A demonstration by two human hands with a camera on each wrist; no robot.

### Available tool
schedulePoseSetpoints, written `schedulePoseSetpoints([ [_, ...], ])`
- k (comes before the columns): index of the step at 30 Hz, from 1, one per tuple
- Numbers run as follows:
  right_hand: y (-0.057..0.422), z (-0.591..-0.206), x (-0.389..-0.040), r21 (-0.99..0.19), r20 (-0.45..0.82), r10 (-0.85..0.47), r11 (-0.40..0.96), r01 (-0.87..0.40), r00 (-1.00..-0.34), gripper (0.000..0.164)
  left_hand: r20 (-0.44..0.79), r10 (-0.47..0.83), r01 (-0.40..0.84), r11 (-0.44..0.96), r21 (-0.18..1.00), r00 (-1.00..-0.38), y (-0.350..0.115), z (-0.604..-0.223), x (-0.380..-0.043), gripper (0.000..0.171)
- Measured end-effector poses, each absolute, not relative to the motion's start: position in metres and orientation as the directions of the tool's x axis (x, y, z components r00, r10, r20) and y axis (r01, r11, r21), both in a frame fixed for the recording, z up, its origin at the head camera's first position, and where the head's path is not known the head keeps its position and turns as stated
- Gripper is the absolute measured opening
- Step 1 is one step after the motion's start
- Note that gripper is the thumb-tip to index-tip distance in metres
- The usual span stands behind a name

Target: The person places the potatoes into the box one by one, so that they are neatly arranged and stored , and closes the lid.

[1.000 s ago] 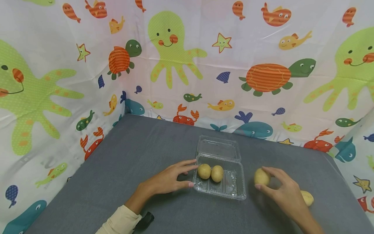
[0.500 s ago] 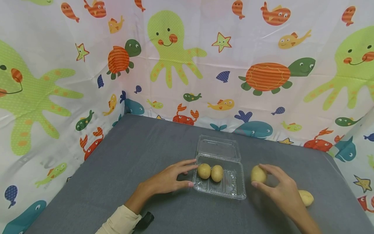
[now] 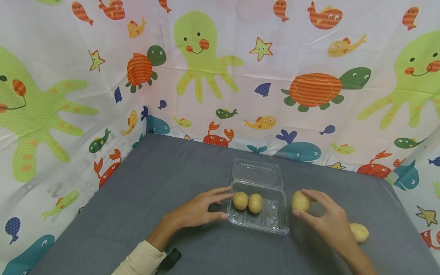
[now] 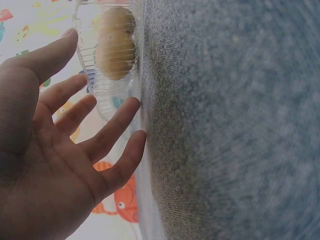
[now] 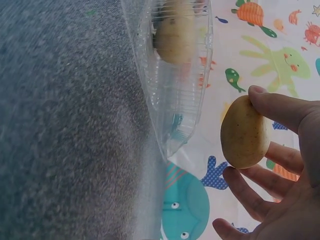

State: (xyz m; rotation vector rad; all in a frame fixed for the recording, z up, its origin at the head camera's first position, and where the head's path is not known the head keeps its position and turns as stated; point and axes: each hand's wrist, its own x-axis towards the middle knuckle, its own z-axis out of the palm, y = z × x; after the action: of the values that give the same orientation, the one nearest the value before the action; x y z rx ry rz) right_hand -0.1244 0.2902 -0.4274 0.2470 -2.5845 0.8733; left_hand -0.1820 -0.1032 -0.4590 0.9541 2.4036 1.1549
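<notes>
Two potatoes (image 3: 255, 203) lie side by side in the left half of a clear plastic clamshell container (image 3: 275, 217), whose lid (image 3: 257, 173) is folded back. My left hand (image 3: 201, 209) is at the container's left side, fingers spread and fairly straight; its fingertips touch or nearly touch the rim. Between thumb and fingers, my right hand (image 3: 330, 223) pinches a third potato (image 5: 245, 132), held above the table just right of the container. Another potato (image 3: 359, 233) lies on the table, partly hidden behind the right hand.
A grey cloth (image 3: 165, 168) covers the table. A white curtain (image 3: 213, 76) printed with sea animals stands along the back and both sides. A dark strap or band (image 3: 170, 259) shows by the left cuff.
My right hand has moved slightly left and up with its potato, closer to the container. The left hand, the container and the two potatoes inside have stayed put.
</notes>
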Motion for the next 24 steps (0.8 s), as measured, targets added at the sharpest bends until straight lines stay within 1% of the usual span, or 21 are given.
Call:
schedulePoseSetpoints([
  [12, 0.283, -0.429, -0.130, -0.550, 0.413, -0.036, 0.787, -0.281, -0.910, 0.067, 0.001, 0.678, 0.433, 0.468, 0.771, -0.735, -0.104, -0.457, -0.181, 0.068],
  [19, 0.280, -0.432, -0.132, -0.576, 0.441, -0.074, 0.741, -0.346, -0.894, 0.069, -0.001, 0.677, 0.426, 0.465, 0.776, -0.736, -0.103, -0.457, -0.181, 0.068],
  [24, 0.278, -0.434, -0.135, -0.584, 0.440, -0.091, 0.727, -0.362, -0.893, 0.069, -0.004, 0.674, 0.422, 0.467, 0.777, -0.738, -0.103, -0.456, -0.181, 0.068],
])
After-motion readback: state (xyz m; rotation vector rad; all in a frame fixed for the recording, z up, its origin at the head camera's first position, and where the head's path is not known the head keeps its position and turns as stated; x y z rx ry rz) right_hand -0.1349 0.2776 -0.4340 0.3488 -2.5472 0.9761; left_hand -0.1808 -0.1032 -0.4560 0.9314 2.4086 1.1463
